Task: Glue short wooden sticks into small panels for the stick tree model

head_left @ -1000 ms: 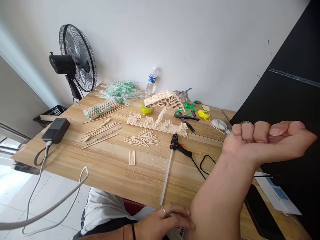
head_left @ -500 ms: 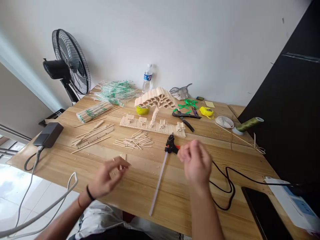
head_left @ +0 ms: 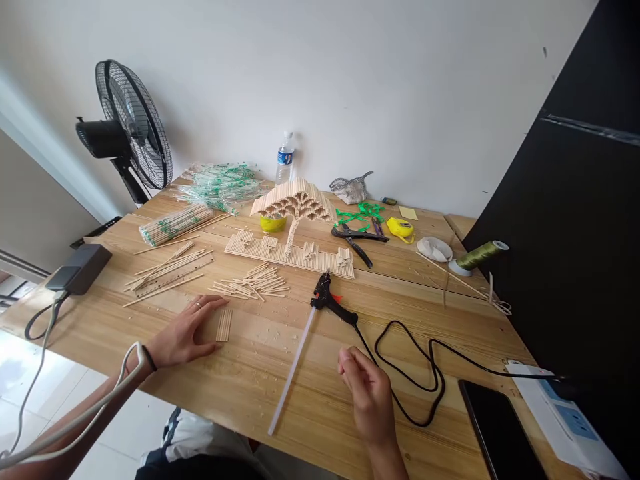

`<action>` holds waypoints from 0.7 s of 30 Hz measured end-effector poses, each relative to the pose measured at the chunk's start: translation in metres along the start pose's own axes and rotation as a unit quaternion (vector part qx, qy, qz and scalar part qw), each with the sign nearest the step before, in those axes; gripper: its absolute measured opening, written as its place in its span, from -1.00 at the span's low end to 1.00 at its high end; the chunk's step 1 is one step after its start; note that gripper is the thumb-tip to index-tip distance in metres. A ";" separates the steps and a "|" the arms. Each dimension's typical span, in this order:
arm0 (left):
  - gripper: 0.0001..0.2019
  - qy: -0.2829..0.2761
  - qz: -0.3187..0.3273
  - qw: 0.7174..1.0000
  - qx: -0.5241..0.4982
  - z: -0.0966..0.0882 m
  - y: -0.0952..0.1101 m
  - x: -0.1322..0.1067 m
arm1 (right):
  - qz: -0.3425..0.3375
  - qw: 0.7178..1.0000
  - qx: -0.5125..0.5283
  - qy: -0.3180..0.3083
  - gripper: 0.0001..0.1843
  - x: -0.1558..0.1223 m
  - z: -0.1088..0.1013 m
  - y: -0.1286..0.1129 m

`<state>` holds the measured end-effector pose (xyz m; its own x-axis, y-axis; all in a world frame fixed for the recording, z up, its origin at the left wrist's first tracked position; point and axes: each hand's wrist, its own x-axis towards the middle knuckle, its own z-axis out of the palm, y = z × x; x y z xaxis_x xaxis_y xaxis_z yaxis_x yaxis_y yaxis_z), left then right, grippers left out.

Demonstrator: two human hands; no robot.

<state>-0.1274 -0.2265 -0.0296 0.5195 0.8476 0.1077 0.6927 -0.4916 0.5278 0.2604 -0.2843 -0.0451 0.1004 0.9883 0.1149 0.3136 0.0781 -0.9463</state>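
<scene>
My left hand (head_left: pixel 183 335) lies flat on the wooden table (head_left: pixel 280 373), fingers stretched, its fingertips beside a small panel of glued sticks (head_left: pixel 223 325). My right hand (head_left: pixel 367 395) hovers low near the table's front edge, fingers loosely curled, with nothing visible in them. It is just below the black cord (head_left: pixel 410 373) of the glue gun (head_left: pixel 327 301), whose long glue stick (head_left: pixel 293 370) lies toward me. A pile of short cut sticks (head_left: pixel 253 283) lies beyond the panel. Behind it stands a stick model of a tree on a base (head_left: pixel 290 230).
A ruler and long sticks (head_left: pixel 165 270), bundled skewers (head_left: pixel 175 223), a black power brick (head_left: pixel 77 268), pliers (head_left: pixel 357 239), yellow tape measure (head_left: pixel 400 229), green thread spool (head_left: pixel 477 255), water bottle (head_left: pixel 284 160), a phone (head_left: pixel 500 433) and a fan (head_left: pixel 125 127) surround the work area.
My left hand came down flat on the table beside the stick panel. My right hand dropped from near the glue gun toward the front edge. The view shifted slightly.
</scene>
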 end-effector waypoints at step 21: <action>-0.44 -0.015 0.024 1.000 -0.011 0.016 0.004 0.026 | -0.027 0.946 -0.323 0.015 -0.63 0.121 0.004 0.031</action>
<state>-0.1027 -0.2100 -0.0382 0.5666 0.8168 0.1088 0.6556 -0.5269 0.5409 0.2790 -0.1617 -0.0619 0.0911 0.9804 0.1744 0.8299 0.0220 -0.5574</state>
